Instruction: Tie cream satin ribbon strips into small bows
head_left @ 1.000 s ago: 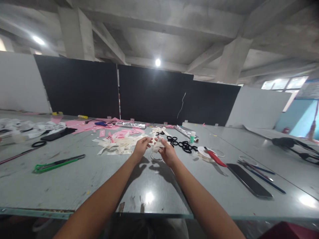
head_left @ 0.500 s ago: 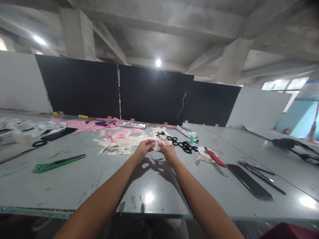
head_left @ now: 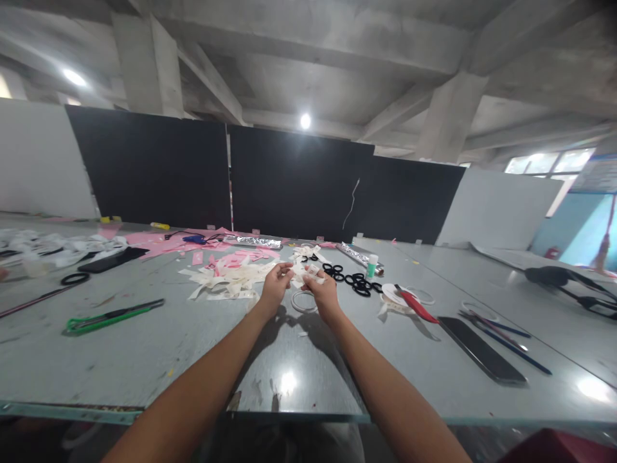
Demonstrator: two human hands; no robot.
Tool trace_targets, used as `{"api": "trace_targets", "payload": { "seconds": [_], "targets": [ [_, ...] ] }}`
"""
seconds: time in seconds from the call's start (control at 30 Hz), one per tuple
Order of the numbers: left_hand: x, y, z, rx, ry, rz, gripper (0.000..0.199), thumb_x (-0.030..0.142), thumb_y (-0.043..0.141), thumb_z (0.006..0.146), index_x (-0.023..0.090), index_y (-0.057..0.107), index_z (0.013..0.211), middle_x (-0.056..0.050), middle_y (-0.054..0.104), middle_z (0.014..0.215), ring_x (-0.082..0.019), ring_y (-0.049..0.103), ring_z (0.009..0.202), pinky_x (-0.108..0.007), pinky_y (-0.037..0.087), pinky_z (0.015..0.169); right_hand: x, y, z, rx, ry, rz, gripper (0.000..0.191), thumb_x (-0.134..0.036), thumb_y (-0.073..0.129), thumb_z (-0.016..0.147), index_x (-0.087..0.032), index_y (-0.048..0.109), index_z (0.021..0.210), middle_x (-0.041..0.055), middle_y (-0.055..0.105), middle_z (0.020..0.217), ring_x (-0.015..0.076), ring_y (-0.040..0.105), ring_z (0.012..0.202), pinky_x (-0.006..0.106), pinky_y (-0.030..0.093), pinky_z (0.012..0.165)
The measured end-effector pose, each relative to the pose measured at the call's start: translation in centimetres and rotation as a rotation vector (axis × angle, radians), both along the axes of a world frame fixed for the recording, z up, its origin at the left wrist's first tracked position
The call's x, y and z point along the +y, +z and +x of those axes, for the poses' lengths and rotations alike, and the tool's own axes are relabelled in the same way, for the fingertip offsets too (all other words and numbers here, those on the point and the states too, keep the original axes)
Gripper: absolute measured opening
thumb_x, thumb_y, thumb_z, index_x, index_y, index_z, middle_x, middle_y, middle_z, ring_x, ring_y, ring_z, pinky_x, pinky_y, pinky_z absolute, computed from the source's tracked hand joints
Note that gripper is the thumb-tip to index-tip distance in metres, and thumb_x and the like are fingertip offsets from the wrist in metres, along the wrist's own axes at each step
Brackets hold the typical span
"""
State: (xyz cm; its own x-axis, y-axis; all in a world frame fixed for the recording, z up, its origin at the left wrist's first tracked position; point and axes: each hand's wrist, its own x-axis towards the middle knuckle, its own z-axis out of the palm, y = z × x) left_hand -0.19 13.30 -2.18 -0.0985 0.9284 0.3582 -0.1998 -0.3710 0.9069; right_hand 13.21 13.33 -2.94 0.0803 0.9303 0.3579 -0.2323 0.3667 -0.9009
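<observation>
Pale strip [head_left: 312,271] sits between my hands above the surface [head_left: 193,360]: my right hand [head_left: 325,293] pinches it; whether my left hand's [head_left: 274,287] bent fingers grip it too, I cannot tell. A slack pinch could drop it onto the white ring [head_left: 303,310] below or among the pale scraps [head_left: 236,280].

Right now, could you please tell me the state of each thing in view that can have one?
Left hand: curled; grip unclear
Right hand: holding a pale strip
White ring near the hands: lying flat
Black rings: loosely heaped
Tape roll: partly unwound
Tube: upright, capped
Green cutter: lying flat, blade position unclear
Phone: lying flat, screen dark
Ceiling light: on
</observation>
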Motion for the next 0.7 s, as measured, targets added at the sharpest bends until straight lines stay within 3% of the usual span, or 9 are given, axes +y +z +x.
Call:
{"api": "trace_targets", "payload": {
  "seconds": [0.17,0.4,0.5,0.63,0.7],
  "targets": [
    [-0.4,-0.2,0.1,0.059,-0.183,-0.186,0.041,0.051,0.07,0.062,0.017,0.057,0.08,0.002,0.053,0.068,-0.008,0.05,0.054,-0.022,0.042,0.054,0.2,-0.2,0.6,-0.034,-0.021,0.011,0.05,-0.036,0.071,0.061,-0.015,0.066,0.106,-0.0001,0.064,0.069,0.0117,0.056,0.053,0.026,0.048,0.056],
    [-0.3,-0.3,0.2,0.068,-0.165,-0.018,0.038,0.047,0.074,0.059,0.016,0.056,0.071,0.004,0.055,0.06,-0.008,0.048,0.052,-0.022,0.04,0.053,-0.2,-0.5,-0.1,-0.025,0.066,-0.043,0.059,-0.04,0.073,0.061,-0.019,0.061,0.115,0.0032,0.067,0.084,0.0135,0.058,0.063,0.025,0.05,0.053],
    [-0.2,-0.5,0.4,0.085,-0.225,0.007,0.036,0.044,0.072,0.064,0.015,0.06,0.082,0.003,0.055,0.059,-0.007,0.046,0.05,-0.021,0.038,0.051,-0.4,-0.6,-0.4,0.017,0.073,-0.055,0.063,-0.039,0.075,0.06,-0.019,0.058,0.118,0.0036,0.067,0.087,0.013,0.059,0.062,0.025,0.049,0.052],
    [-0.5,-0.5,0.6,0.069,-0.308,-0.044,0.06,0.041,0.07,0.066,0.013,0.057,0.118,0.004,0.055,0.062,-0.007,0.046,0.049,-0.023,0.038,0.053,-0.4,-0.4,-0.3,0.062,0.047,-0.039,0.057,-0.039,0.073,0.062,-0.018,0.061,0.113,0.0038,0.067,0.089,0.0115,0.057,0.06,0.024,0.047,0.051],
    [-0.8,-0.3,0.6,0.049,-0.32,-0.073,0.066,0.04,0.07,0.066,0.016,0.052,0.125,0.005,0.053,0.062,-0.007,0.045,0.049,-0.023,0.039,0.053,-0.3,-0.4,-0.2,0.063,0.043,-0.024,0.054,-0.039,0.073,0.062,-0.018,0.062,0.111,0.004,0.067,0.089,0.0115,0.056,0.06,0.024,0.046,0.05]
  ]
}}
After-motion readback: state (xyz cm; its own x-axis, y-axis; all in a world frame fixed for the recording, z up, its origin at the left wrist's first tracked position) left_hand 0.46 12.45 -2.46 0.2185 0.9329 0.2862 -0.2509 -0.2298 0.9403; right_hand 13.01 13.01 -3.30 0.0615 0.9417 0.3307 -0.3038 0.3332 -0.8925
